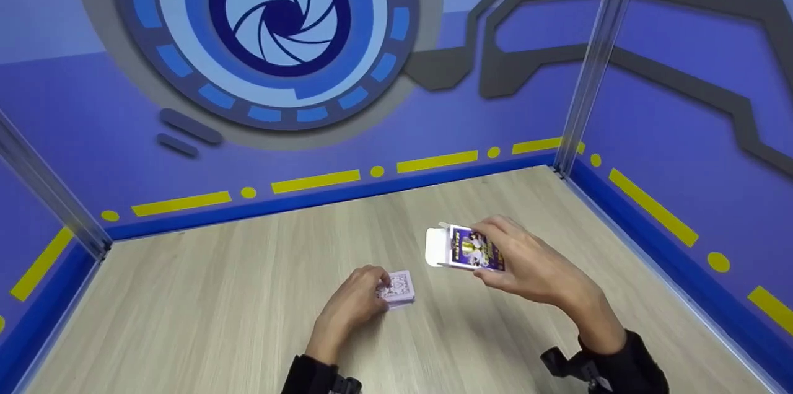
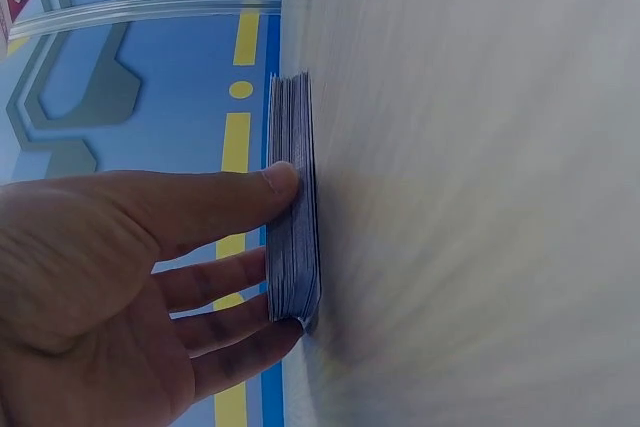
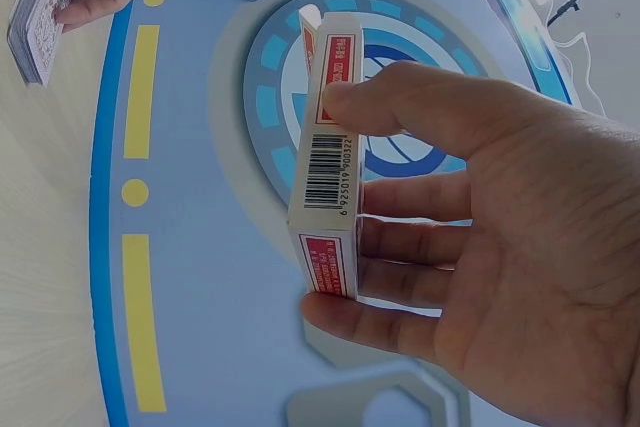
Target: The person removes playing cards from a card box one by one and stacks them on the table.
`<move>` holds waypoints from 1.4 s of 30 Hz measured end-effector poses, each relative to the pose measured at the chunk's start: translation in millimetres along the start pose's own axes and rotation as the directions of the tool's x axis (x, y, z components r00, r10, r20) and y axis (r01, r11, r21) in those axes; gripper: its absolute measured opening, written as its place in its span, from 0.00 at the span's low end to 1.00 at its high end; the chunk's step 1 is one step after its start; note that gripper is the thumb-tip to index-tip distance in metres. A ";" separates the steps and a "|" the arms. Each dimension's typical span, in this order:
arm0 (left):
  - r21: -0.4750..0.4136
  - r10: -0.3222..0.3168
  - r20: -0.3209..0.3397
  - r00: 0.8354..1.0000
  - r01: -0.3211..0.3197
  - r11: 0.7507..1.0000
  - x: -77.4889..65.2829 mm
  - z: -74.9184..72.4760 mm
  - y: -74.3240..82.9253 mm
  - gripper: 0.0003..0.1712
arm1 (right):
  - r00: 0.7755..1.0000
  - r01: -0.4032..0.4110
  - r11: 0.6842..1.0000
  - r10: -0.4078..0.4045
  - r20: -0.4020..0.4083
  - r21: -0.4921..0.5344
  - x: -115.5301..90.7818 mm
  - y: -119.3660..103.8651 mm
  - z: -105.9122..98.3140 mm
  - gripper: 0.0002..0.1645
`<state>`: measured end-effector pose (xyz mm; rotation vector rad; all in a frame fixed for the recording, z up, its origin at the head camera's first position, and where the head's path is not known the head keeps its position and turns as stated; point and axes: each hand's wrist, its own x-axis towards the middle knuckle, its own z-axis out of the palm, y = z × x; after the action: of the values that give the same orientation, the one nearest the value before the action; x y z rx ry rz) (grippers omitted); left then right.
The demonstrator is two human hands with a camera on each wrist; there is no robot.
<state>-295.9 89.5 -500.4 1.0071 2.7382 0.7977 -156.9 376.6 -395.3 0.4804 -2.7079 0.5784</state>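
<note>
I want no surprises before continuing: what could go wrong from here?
The left hand grips the loose cards near one end, so they might slip or fan out if lifted.
The flap hangs open beyond the box; it could snag or bend against the cards.
The right hand pinches the box's narrow sides; squeezing harder may dent it.

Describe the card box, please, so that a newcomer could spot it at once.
Above the wood-grain table, find the person's right grip. It holds the card box, a white flap open at one end. Unlike the card deck on the table, the box is held up and bears a barcode.
</note>
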 end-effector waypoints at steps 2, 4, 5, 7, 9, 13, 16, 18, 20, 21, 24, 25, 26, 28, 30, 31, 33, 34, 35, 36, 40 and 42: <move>-0.006 0.003 0.004 1.000 -0.003 1.000 -0.8 -1.3 -0.3 0.18 | 1.000 0.005 1.000 -0.005 -0.007 -0.003 0.1 0.2 0.2 0.35; -0.014 -0.002 0.007 1.000 0.002 1.000 -1.8 -4.1 -0.4 0.19 | 1.000 0.010 1.000 -0.010 -0.016 -0.006 0.3 0.5 0.5 0.35; -0.017 -0.005 0.003 1.000 0.005 1.000 -2.4 -6.1 -0.2 0.18 | 1.000 0.010 1.000 -0.010 -0.019 -0.006 0.4 0.6 0.6 0.35; -0.012 -0.012 -0.029 1.000 0.011 1.000 -3.1 -11.2 1.4 0.17 | 1.000 0.006 1.000 -0.006 -0.022 -0.004 0.4 1.0 0.2 0.35; 0.000 -0.018 -0.094 0.995 0.018 1.000 -3.4 -17.4 5.6 0.16 | 1.000 0.001 1.000 -0.001 -0.026 -0.002 0.4 1.6 -0.4 0.36; 0.000 -0.013 -0.287 0.958 0.013 1.000 -5.1 -31.4 24.7 0.11 | 0.999 -0.007 1.000 0.007 -0.044 -0.014 0.6 2.8 -1.5 0.37; -0.050 0.027 -0.422 0.906 -0.053 0.997 -9.8 -40.7 45.0 0.06 | 0.998 -0.011 1.000 0.010 -0.056 -0.029 1.2 2.9 -1.4 0.38; -0.090 0.065 -0.486 0.871 -0.124 0.988 -14.5 -45.5 58.9 0.04 | 0.998 -0.013 0.999 0.011 -0.059 -0.031 1.4 2.5 -1.1 0.38; -0.130 0.105 -0.525 0.845 -0.201 0.971 -19.7 -48.7 71.3 0.03 | 0.998 -0.012 0.999 0.010 -0.056 -0.034 1.5 1.5 -0.6 0.38; -0.148 0.122 -0.536 0.835 -0.235 0.961 -22.3 -49.7 77.1 0.02 | 0.999 -0.009 0.999 0.007 -0.054 -0.034 1.5 0.8 -0.3 0.38; -0.204 0.158 -0.539 0.828 -0.310 0.929 -28.3 -49.2 91.5 0.03 | 0.999 0.000 1.000 -0.002 -0.045 -0.031 1.5 -2.1 0.5 0.38; -0.220 0.170 -0.536 0.827 -0.331 0.918 -29.6 -48.0 95.5 0.03 | 0.999 0.006 1.000 -0.007 -0.042 -0.030 1.5 -3.2 0.7 0.39; -0.233 0.182 -0.533 0.826 -0.350 0.907 -30.3 -46.2 98.9 0.04 | 0.999 0.011 1.000 -0.012 -0.039 -0.028 1.6 -4.3 1.0 0.39; -0.258 0.204 -0.526 0.826 -0.383 0.887 -30.9 -41.6 104.8 0.06 | 0.999 0.017 0.999 -0.018 -0.035 -0.031 1.4 -6.8 1.3 0.39; -0.280 0.220 -0.522 0.824 -0.409 0.868 -30.2 -36.1 109.3 0.08 | 0.999 0.022 0.999 -0.023 -0.032 -0.039 0.9 -9.1 1.6 0.40; -0.288 0.224 -0.521 0.824 -0.417 0.862 -29.7 -33.6 110.8 0.09 | 0.999 0.025 0.999 -0.026 -0.028 -0.040 0.8 -10.5 1.7 0.39; -0.299 0.230 -0.521 0.822 -0.427 0.853 -28.5 -29.4 112.9 0.10 | 0.999 0.028 0.999 -0.029 -0.019 -0.045 0.8 -13.2 1.9 0.39; -0.302 0.229 -0.519 0.823 -0.427 0.852 -28.0 -27.7 113.4 0.10 | 0.999 0.030 0.999 -0.030 -0.013 -0.046 0.7 -14.5 2.1 0.39; -0.304 0.225 -0.518 0.825 -0.424 0.853 -27.4 -26.0 113.5 0.11 | 0.999 0.032 0.998 -0.032 -0.007 -0.046 0.6 -15.9 2.1 0.39; -0.308 0.220 -0.514 0.829 -0.418 0.855 -26.9 -24.9 113.4 0.11 | 0.999 0.034 0.998 -0.034 0.000 -0.045 0.5 -17.1 2.2 0.39; -0.341 0.177 -0.484 0.857 -0.370 0.864 -25.3 -21.4 111.2 0.12 | 0.999 0.049 0.998 -0.048 0.012 -0.047 -0.1 -21.2 2.6 0.39; -0.371 0.155 -0.459 0.875 -0.348 0.861 -24.5 -20.4 109.9 0.12 | 0.998 0.062 0.997 -0.062 0.012 -0.047 -0.5 -22.7 3.0 0.39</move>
<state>-220.1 135.4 -428.1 1.2212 2.5405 1.7798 -148.4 355.9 -390.6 0.5546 -2.6988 0.4955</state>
